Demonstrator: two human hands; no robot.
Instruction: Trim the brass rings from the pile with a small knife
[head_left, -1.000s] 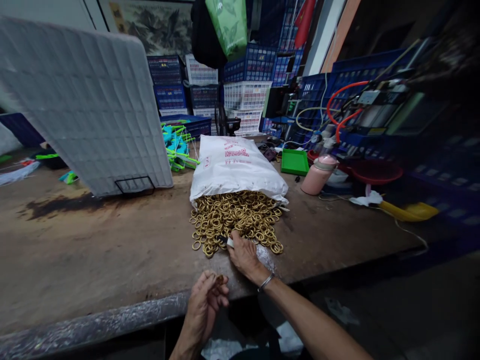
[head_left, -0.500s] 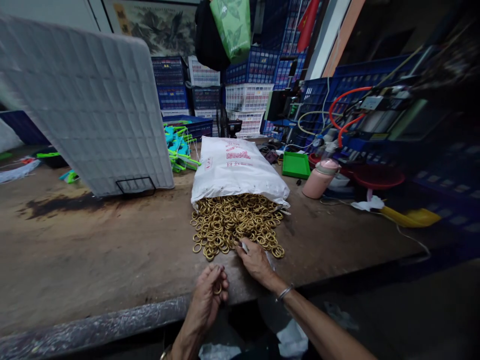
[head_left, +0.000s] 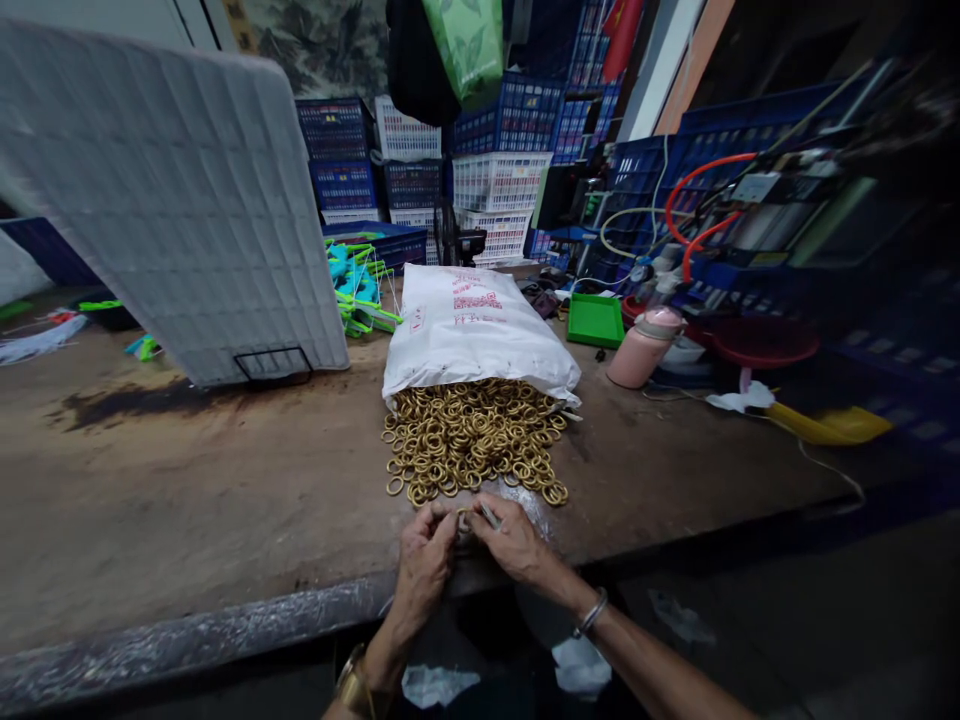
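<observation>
A heap of gold-coloured rings (head_left: 480, 435) spills from the mouth of a white printed sack (head_left: 480, 325) onto the table. Just in front of the heap, my two hands meet fingertip to fingertip. My left hand (head_left: 426, 562) is closed, thumb and fingers pinching a gold ring (head_left: 463, 514) that shows between the hands. My right hand (head_left: 519, 542) is closed as well, its fingertips at that ring's other side. A small silvery tool (head_left: 490, 516) sticks out between my right thumb and forefinger; its exact kind is unclear. Fingers partly cover the ring.
A tall quilted white board (head_left: 180, 210) stands on the left of the wooden table (head_left: 225, 510). Green and blue plastic parts (head_left: 360, 290) lie behind it. To the right are a green tray (head_left: 595, 320), a pink flask (head_left: 645, 348) and a machine with orange hoses (head_left: 780, 215). Stacked crates (head_left: 499, 185) fill the back.
My right hand has drawn back from the edge of the ring heap towards me. My left hand has risen slightly, and the hands now meet at a ring. The view has shifted a little.
</observation>
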